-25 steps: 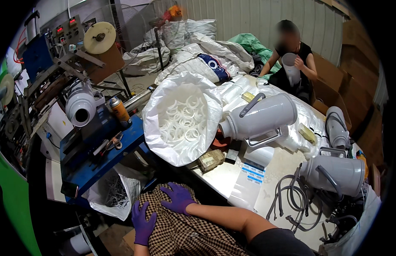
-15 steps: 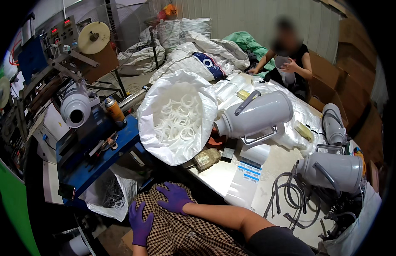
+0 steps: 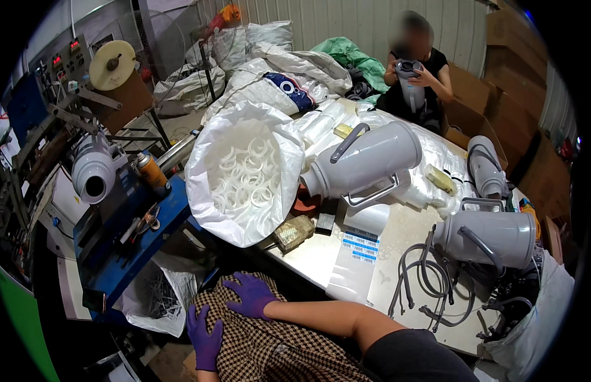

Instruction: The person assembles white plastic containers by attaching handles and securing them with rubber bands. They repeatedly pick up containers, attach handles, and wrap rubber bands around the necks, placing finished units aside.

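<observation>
My left hand (image 3: 205, 336), in a purple glove, lies with fingers apart on a brown and black checked cloth (image 3: 263, 344) over my lap. My right hand (image 3: 253, 295), gloved the same way, rests spread on the cloth's upper part. Neither hand holds anything. Ahead of them stands a white sack (image 3: 206, 216) of translucent plastic rings (image 3: 247, 175). A grey vacuum flask (image 3: 372, 159) with handles lies on its side right of the sack. Another grey flask (image 3: 492, 239) lies at the right, and a third (image 3: 95, 169) sits in the machine at the left.
Beside the sack lie a tape-wrapped block (image 3: 294, 233) and a sheet of blue labels (image 3: 361, 246). Grey straps (image 3: 429, 280) cover the table's right side. A spray can (image 3: 152, 170) and tools stand on the blue bench (image 3: 130, 254). Across the table a co-worker (image 3: 413, 70) holds a grey flask.
My view has shifted slightly, so the scene sits further left. My hands stay spread on the cloth. The co-worker now has both hands on the grey flask.
</observation>
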Available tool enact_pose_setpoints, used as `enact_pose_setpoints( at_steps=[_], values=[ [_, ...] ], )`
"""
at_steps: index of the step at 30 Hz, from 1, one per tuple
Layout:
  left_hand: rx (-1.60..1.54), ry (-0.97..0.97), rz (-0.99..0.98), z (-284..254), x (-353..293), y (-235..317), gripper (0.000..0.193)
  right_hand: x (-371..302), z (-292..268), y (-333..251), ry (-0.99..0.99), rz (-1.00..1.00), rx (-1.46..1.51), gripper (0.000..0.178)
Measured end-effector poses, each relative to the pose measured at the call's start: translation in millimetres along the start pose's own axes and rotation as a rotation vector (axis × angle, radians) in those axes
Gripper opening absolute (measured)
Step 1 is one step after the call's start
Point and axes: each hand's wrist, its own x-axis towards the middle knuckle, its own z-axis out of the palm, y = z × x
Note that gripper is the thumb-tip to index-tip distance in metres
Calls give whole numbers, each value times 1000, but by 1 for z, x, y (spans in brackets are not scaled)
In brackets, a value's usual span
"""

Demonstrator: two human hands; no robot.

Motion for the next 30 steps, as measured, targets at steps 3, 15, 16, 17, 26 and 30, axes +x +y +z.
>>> enact_pose_setpoints(
  at_steps=[3, 15, 16, 17, 26, 30],
  values=[
    [1, 1, 10, 0, -1, 1, 58, 0, 0, 0, -13, 6, 6, 73],
    [2, -3, 9, -1, -1, 1, 57, -1, 1, 0, 19, 5, 28, 72],
    [4, -1, 13, -1, -1, 1, 57, -1, 1, 0, 23, 10, 30, 71],
    [1, 0, 12, -1, -1, 0, 57, -1, 1, 1, 38, -1, 41, 71],
    [0, 20, 28, 0, -1, 0, 56, 0, 3, 3, 38, -2, 51, 69],
    [-2, 16, 15, -1, -1, 0, 56, -1, 1, 2, 28, 1, 32, 70]
  ],
)
